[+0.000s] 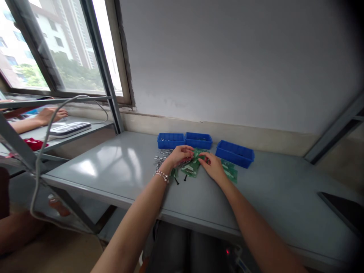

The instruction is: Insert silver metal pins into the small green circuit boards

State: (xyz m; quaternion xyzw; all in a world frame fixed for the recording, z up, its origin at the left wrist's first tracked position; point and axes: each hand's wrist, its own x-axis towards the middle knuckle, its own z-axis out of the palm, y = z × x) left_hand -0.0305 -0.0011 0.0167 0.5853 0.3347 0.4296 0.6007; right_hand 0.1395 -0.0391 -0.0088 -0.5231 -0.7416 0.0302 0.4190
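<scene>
Green circuit boards [194, 166] lie on the grey table [113, 163], just on the near side of the middle blue bin [198, 140], and every place below is told from that bin.

Head view: the left hand [178, 155] sits near-left of the middle bin, palm down, fingers curled narrow with their tips at the left edge of the boards; something small may be pinched there, but I cannot tell for certain. The right hand [212, 166] sits near-right of the bin, fingers bent down and pressing on the boards, so it touches them rather than grasps them. The boards lie between the two hands, directly off both sets of fingertips, with their spread running left to right, roughly parallel to the row of bins. Both hands are about equally near; the right covers more of the boards.

A pile of metal screws [161, 156] lies left of the boards, near the left blue bin [171, 140], beside the left wrist and its bracelet [162, 176]. Two loose dark screws [180, 179] rest nearer the person. A third blue bin [234, 153] stands to the right.

Far left, another person's hand [51, 114] rests on a neighbouring shelf by a white power strip [70, 128].
</scene>
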